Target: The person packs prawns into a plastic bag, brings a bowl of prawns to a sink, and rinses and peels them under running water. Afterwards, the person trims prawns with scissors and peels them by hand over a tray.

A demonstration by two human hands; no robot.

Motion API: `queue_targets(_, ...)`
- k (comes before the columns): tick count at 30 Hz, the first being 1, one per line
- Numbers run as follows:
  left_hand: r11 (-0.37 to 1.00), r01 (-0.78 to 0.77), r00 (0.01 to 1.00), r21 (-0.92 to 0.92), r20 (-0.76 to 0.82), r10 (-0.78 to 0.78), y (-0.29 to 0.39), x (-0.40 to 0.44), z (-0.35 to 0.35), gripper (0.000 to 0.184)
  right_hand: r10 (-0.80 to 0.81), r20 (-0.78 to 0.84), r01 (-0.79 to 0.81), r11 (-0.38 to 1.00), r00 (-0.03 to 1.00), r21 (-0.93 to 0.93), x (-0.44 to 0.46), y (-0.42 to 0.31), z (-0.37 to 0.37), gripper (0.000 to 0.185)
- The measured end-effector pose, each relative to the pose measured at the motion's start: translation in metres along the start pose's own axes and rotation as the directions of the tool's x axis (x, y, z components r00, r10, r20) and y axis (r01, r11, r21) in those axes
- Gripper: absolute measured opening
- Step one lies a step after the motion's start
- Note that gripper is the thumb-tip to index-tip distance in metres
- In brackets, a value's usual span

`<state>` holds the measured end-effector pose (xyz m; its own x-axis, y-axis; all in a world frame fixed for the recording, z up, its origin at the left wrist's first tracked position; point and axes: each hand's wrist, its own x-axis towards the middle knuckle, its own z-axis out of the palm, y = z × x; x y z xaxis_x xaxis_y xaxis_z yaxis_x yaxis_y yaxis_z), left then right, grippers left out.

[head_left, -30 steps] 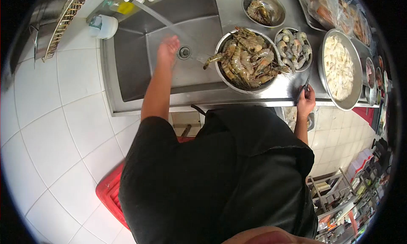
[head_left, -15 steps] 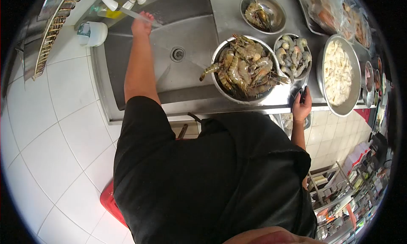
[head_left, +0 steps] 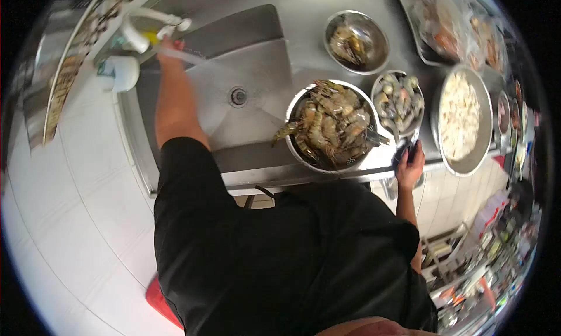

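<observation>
My left hand reaches up to the white tap at the sink's back left corner; its fingers are smeared by motion, so its grip does not show. A stream of water runs from the tap into the steel sink. At the counter's front edge my right hand is closed around a black-handled tool, mostly hidden by the fingers. Left of that hand stands a colander of whole raw shrimp. Just behind it is a bowl of shelled grey shrimp.
A steel bowl with a few shrimp pieces sits at the back. On the right stand a large bowl of pale peeled pieces and a tray with plastic bags. A white container is left of the sink.
My left hand has moved from the water stream up and left to the tap. My right hand stays at the counter edge. The whole view has shifted, and water still flows.
</observation>
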<state>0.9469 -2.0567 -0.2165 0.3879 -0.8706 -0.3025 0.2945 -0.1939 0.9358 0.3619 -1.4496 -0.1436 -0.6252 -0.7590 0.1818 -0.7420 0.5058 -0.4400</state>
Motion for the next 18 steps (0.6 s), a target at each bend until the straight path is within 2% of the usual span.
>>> queue_targets(1,0.997,0.006,0.996,-0.081,0.092,0.001,-0.001,0.009,-0.007,0.029,0.019,0.005,-0.019,1.0,1.0,-0.01,-0.001,0.003,0.001,0.047)
queue_targets(2,0.996,-0.083,0.981,-0.039,0.174,0.089,0.006,-0.003,-0.001,0.027,0.034,0.019,-0.034,0.999,0.999,0.007,0.001,0.0,-0.001,0.046)
queue_targets(3,0.996,0.029,0.989,-0.079,0.146,-0.017,0.009,0.024,-0.007,0.023,0.032,0.017,-0.032,0.999,0.999,-0.006,0.002,-0.002,-0.003,0.046)
queue_targets(4,0.974,0.198,0.962,-0.112,0.211,-0.171,-0.012,0.102,-0.034,0.023,0.003,0.007,-0.003,1.0,1.0,-0.016,0.001,0.006,0.0,0.046)
queue_targets(5,0.977,0.187,0.964,-0.103,0.211,-0.162,0.006,0.082,-0.023,0.025,-0.023,-0.045,0.022,0.999,0.999,-0.025,0.003,0.002,0.0,0.046)
queue_targets(7,0.934,0.348,0.934,-0.08,0.114,-0.338,0.025,0.081,-0.022,0.027,-0.014,-0.05,0.012,1.0,0.999,-0.029,0.004,-0.001,-0.002,0.047)
queue_targets(10,0.972,0.236,0.968,-0.008,0.084,-0.235,0.023,0.071,-0.022,0.022,-0.002,-0.041,0.0,0.998,0.999,-0.061,0.007,0.0,-0.001,0.047)
queue_targets(13,0.938,0.338,0.939,-0.078,0.102,-0.33,0.026,0.08,-0.025,0.018,0.035,-0.021,-0.036,0.997,0.999,-0.066,0.007,0.0,0.0,0.049)
queue_targets(16,0.976,0.214,0.965,-0.039,0.164,-0.205,0.015,0.088,-0.03,0.028,0.039,-0.008,-0.04,0.996,0.999,-0.077,0.006,0.002,0.0,0.049)
queue_targets(18,0.995,0.07,0.987,0.078,0.14,-0.08,0.022,0.044,-0.012,0.038,0.077,-0.007,-0.077,0.993,0.997,-0.093,0.006,0.002,0.0,0.051)
